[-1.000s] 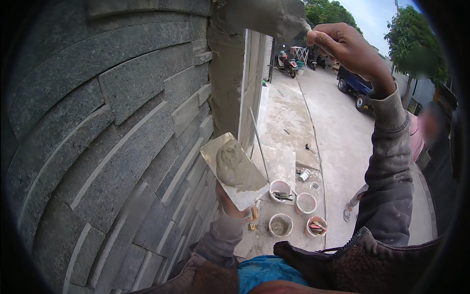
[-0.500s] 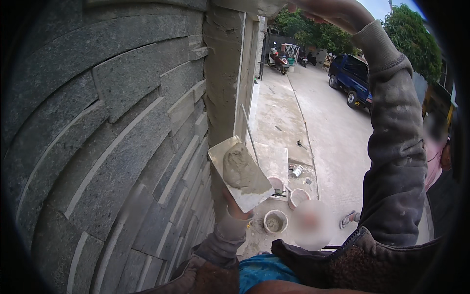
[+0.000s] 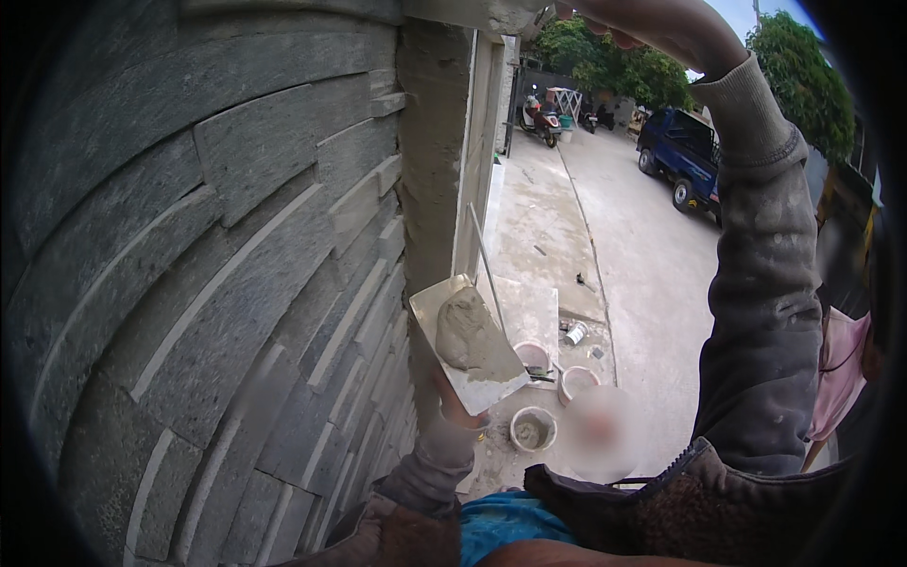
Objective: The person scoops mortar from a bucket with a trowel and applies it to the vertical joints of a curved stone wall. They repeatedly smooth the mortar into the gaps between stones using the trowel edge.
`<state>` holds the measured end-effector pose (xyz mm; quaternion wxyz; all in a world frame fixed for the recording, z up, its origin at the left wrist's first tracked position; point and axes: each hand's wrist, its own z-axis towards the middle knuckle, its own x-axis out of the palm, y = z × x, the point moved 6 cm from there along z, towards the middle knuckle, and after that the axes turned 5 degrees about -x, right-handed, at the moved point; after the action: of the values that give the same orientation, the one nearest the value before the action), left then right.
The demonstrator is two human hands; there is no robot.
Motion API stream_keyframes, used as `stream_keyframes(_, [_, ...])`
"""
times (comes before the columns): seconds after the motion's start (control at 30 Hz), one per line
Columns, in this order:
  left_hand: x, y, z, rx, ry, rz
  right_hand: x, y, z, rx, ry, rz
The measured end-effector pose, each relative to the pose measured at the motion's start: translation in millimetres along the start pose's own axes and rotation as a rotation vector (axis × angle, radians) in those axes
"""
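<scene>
- While I'm watching from my remote seat, the left hand [image 3: 457, 404] is under a pale, flat rectangular board [image 3: 480, 391], holding it up at a slant; most of the fingers are hidden, so I can't tell how tightly they're curled.
- On that board sits a thick lump of wet grey mortar [image 3: 465, 329], thinning out toward the lower right edge.
- The right hand [image 3: 657, 24] is way up at the top of my view, partly cut off. Its fingers are bent by the right end of a flat grey mortar-smeared tool [image 3: 468, 11]; how closed the grip is, I can't tell.
- Edges: the board's upper left corner overlaps the smooth grey plastered column [image 3: 433, 123] in my view, near the dark grey stacked-stone wall [image 3: 255, 161]. Can't tell if anything touches.
- Room: tight on the left, way more to the right over the pale concrete ground [image 3: 652, 293].
- Down below, a round whitish bucket [image 3: 513, 433] with grey mix stands near a blurred patch, and a thin pale pole [image 3: 485, 255] slants behind the board.
</scene>
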<state>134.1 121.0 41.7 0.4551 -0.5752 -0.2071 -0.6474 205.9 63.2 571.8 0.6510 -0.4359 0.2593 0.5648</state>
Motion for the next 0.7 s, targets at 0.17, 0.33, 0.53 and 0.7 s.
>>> stream_keyframes(0.17, [15, -1, -7, -0.019, 0.209, -0.164, 0, 2, 24, -0.274, -0.065, -0.202])
stream_keyframes(0.33, [36, 23, -5, -0.031, 0.205, -0.174, -18, -13, 19, 0.05, 0.029, -0.197])
stream_keyframes(0.53, [19, 6, -18, -0.074, 0.087, -0.214, 4, -8, 30, 0.038, -0.047, -0.11])
stream_keyframes(0.7, [36, 43, -13, -0.166, 0.147, -0.15, -21, 0, 8, 0.063, 0.064, -0.247])
